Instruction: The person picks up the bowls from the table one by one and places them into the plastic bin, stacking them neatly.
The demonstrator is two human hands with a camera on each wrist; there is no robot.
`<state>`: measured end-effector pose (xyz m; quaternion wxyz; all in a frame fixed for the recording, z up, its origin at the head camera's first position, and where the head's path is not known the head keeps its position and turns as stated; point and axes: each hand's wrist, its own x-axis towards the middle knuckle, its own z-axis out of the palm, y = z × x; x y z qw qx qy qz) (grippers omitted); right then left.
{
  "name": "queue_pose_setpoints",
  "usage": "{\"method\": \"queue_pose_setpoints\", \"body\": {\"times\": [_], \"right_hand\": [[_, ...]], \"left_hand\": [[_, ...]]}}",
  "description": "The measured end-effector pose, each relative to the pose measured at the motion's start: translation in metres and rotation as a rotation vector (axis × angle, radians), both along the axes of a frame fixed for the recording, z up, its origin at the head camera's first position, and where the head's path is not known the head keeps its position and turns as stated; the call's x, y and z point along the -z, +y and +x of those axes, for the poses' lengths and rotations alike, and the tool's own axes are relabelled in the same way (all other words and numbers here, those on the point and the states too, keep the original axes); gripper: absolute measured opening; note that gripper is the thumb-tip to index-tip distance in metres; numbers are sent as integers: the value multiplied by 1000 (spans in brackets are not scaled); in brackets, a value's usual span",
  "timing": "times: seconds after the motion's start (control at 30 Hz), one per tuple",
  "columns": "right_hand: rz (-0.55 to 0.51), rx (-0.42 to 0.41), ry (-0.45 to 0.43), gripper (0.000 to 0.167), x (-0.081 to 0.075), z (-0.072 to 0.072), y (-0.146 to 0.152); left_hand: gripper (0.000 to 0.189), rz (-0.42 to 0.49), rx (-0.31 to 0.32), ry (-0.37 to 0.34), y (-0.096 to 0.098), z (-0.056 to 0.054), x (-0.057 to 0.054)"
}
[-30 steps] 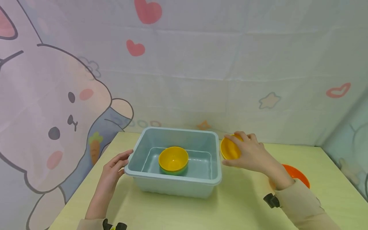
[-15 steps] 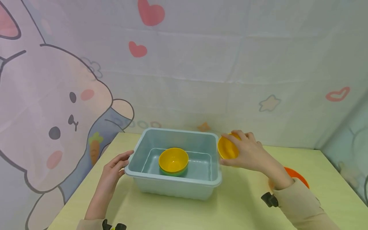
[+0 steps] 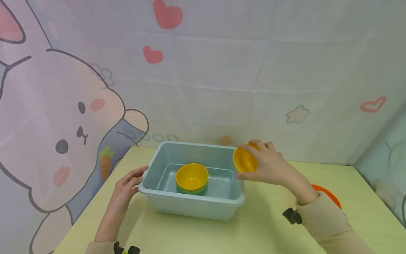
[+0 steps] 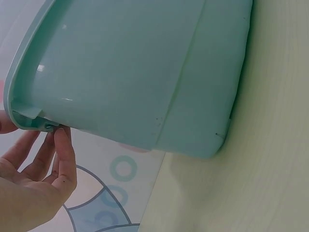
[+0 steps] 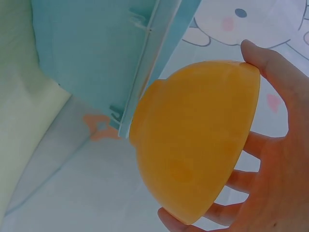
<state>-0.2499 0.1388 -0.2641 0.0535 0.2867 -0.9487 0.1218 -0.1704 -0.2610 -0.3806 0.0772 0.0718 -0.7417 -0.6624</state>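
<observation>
Right hand (image 3: 269, 164) gripping a yellow bowl (image 3: 245, 160) by its rim, thumb on the near edge and fingers spread over the far one, I hold it up beside a pale blue tub (image 3: 196, 208). With the tub as the clock face and twelve pointing away from me, the gripped bowl is between two and three o'clock, overlapping the tub's right edge as the head view has it. The bowl is tilted; whether its base touches that edge I cannot tell, though the right wrist view shows the two just beside each other. My left hand (image 3: 127, 181) grasps the tub's lip at nine o'clock, fingers bent, and the left wrist view shows fingertips tucked beneath it. Inside the tub, at the center of the clock, a second yellow bowl (image 3: 191, 175) sits upright, nested in a green bowl (image 3: 192, 192). Out toward three o'clock, well apart from the tub, an orange bowl (image 3: 328, 195) rests on the pale yellow-green table (image 3: 203, 236), partly hidden behind my right sleeve (image 3: 326, 218). A small black object (image 3: 292, 216) shows at the cuff. Beyond the table hangs a printed cloth (image 3: 215, 70): a large rabbit (image 3: 73, 116) with a carrot (image 3: 105, 164) on its blue clothing fills ten o'clock, two pink hearts (image 3: 168, 14) sit between eleven and twelve, and a star (image 3: 297, 114) shows at two.
</observation>
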Motion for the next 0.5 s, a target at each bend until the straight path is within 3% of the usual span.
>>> {"method": "queue_pose_setpoints", "body": {"times": [0.5], "right_hand": [[-2,-41,-1,84,-6,1,-22]], "left_hand": [[42,-5,-4,3,0,-1,2]]}}
